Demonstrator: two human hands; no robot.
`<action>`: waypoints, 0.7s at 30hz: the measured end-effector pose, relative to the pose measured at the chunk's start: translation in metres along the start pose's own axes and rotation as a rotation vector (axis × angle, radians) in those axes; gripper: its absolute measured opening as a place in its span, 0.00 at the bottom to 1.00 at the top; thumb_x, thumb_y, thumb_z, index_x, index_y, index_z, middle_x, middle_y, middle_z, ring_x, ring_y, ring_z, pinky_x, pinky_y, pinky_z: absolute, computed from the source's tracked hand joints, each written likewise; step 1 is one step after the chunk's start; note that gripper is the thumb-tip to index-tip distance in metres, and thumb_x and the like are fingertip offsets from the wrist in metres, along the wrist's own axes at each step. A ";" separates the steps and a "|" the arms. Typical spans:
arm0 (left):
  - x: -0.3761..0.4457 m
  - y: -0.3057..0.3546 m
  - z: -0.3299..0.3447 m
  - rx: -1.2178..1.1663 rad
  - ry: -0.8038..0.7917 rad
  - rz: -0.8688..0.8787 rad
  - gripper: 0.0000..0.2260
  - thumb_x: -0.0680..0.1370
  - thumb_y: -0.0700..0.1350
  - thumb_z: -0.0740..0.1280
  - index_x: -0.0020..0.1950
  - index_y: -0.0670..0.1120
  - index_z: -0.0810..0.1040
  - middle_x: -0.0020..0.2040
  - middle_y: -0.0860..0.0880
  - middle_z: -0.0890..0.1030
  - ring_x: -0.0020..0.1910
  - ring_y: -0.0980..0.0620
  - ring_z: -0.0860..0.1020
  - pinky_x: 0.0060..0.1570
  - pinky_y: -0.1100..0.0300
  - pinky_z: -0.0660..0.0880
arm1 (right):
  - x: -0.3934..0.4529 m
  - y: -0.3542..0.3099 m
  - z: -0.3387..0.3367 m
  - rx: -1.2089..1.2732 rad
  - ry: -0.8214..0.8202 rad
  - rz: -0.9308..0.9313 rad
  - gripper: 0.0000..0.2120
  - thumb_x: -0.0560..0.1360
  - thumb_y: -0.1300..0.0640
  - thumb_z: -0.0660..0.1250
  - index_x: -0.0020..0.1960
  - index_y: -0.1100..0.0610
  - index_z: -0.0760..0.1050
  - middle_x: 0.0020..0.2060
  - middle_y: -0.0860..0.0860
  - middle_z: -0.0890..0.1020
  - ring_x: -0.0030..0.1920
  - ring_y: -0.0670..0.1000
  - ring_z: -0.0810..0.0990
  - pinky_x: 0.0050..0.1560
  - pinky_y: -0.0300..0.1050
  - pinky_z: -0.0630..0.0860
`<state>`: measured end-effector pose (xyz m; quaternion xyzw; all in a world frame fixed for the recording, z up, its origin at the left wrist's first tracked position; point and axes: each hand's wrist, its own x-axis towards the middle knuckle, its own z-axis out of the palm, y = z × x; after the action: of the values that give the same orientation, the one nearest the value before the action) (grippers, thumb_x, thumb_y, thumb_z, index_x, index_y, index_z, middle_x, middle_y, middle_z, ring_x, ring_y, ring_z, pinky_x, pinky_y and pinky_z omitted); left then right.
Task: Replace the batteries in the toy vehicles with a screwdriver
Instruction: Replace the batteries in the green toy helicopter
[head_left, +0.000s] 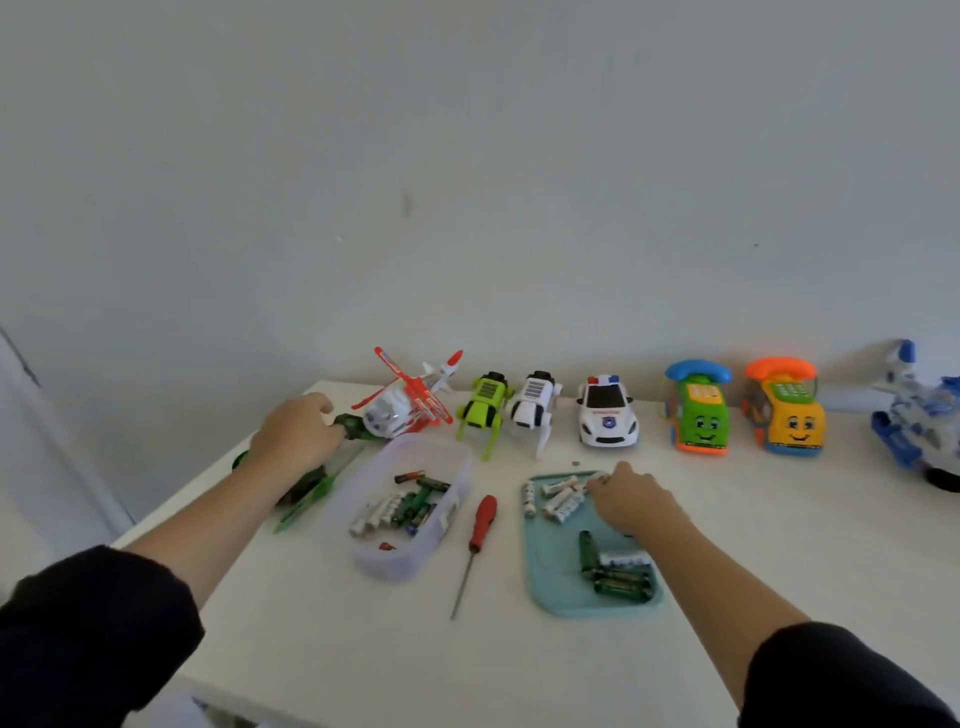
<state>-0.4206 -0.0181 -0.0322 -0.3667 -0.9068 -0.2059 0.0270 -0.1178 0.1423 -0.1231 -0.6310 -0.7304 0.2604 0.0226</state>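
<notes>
Head view: screwdriver (475, 551) lies lengthwise, red handle far, tip near.

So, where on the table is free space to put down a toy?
Bare table lies along the near edge, below the clear tub, screwdriver and teal tray. Another bare patch lies right of the tray, in front of the orange phone car. The back row is crowded.

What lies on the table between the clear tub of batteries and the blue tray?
In the head view, only the red-handled screwdriver lies between the clear tub and the blue tray, untouched, tip towards the person.
</notes>
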 end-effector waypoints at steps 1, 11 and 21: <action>0.010 -0.018 0.000 0.061 0.002 -0.061 0.21 0.73 0.50 0.68 0.65 0.49 0.71 0.62 0.42 0.73 0.59 0.39 0.72 0.57 0.49 0.72 | -0.003 -0.003 0.005 -0.001 0.021 0.053 0.27 0.78 0.40 0.50 0.71 0.54 0.58 0.67 0.60 0.67 0.65 0.62 0.67 0.65 0.61 0.65; 0.045 -0.102 0.033 -0.093 -0.170 -0.093 0.40 0.62 0.56 0.79 0.68 0.45 0.67 0.61 0.39 0.73 0.57 0.40 0.73 0.50 0.52 0.74 | -0.014 -0.002 0.018 -0.050 0.148 0.093 0.28 0.76 0.38 0.49 0.69 0.53 0.60 0.63 0.60 0.71 0.62 0.62 0.70 0.61 0.62 0.68; 0.063 -0.092 -0.018 0.078 -0.151 -0.126 0.31 0.59 0.55 0.78 0.58 0.51 0.71 0.55 0.43 0.69 0.48 0.42 0.74 0.43 0.54 0.73 | -0.021 0.007 0.012 0.120 0.157 0.121 0.31 0.80 0.39 0.49 0.71 0.62 0.60 0.65 0.62 0.71 0.65 0.61 0.70 0.63 0.53 0.67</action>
<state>-0.5306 -0.0437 -0.0364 -0.3222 -0.9348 -0.1438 -0.0400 -0.1114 0.1195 -0.1299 -0.6897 -0.6703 0.2543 0.1016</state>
